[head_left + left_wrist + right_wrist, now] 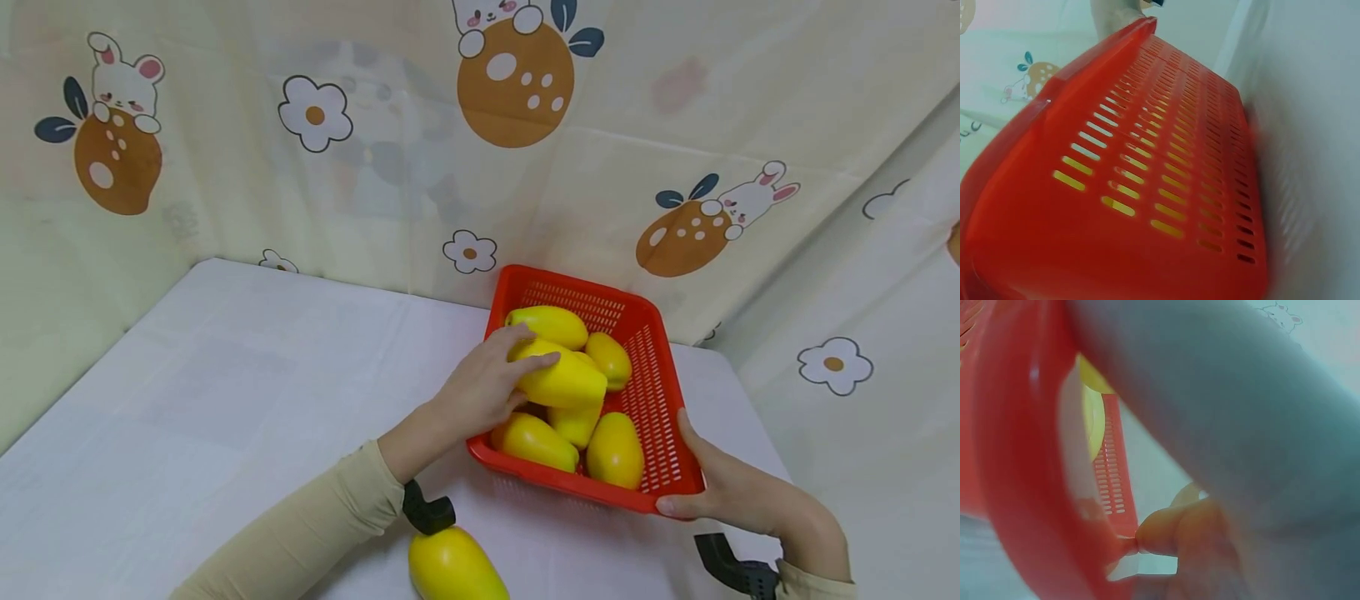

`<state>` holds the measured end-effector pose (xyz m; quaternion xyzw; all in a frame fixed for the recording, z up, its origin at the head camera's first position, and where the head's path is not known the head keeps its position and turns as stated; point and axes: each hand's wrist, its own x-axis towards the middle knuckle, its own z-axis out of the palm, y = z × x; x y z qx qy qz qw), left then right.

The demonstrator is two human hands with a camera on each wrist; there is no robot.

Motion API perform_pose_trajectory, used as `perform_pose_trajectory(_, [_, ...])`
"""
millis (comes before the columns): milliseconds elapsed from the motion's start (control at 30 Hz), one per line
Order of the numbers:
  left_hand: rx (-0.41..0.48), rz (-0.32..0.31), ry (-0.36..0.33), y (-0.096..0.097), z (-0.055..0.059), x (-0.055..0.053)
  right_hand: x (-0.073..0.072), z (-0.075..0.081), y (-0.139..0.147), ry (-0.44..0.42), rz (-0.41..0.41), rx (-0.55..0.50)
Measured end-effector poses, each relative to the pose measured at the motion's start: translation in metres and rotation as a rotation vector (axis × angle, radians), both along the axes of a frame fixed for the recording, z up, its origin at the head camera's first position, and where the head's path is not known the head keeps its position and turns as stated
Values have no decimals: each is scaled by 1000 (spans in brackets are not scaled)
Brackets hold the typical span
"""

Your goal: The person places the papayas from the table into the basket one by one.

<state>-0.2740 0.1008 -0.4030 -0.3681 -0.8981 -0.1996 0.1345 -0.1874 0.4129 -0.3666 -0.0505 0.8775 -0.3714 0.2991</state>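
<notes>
My left hand point(487, 379) reaches over the near left side of a red plastic basket point(671, 400) and grips a yellow mango point(562, 375), fingers over its top. That mango lies above several other yellow mangoes point(615, 450) inside the basket. At the near right corner, my right hand point(738, 487) holds the basket's rim, thumb along the edge. The right wrist view shows the right-hand fingers point(1172, 531) against the red rim point(1029, 450). In the left wrist view the slotted basket wall point(1116, 162) hides the left hand, with yellow showing through its slots.
Another yellow mango point(457, 567) lies on the white-covered table point(247, 375), in front of the basket and beside the left sleeve. A patterned curtain point(390, 167) hangs behind the table, close to the basket's far rim. Black wrist mounts point(429, 510) are on both arms.
</notes>
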Motion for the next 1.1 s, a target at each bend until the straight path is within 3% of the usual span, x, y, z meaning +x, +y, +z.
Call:
perform_pose_trajectory(100, [-14, 9, 118, 0, 0, 1, 0, -1, 0, -6, -17, -2])
perform_pose_trajectory(200, [-26, -4, 168, 0, 0, 1, 1, -1, 1, 8, -7, 3])
perform_pose_trajectory(500, [-56, -94, 131, -3, -3, -2, 1, -2, 0, 17, -8, -7])
perform_pose_trajectory(733, [-94, -124, 109, -5, -2, -4, 0, -2, 0, 18, -12, 11])
perform_pose_trajectory(867, [-39, -128, 100, -5, -3, -5, 0, -2, 0, 15, -15, 2])
perform_pose_trajectory(1100, [82, -120, 180, -6, -6, -8, 0, -2, 0, 18, -11, -13])
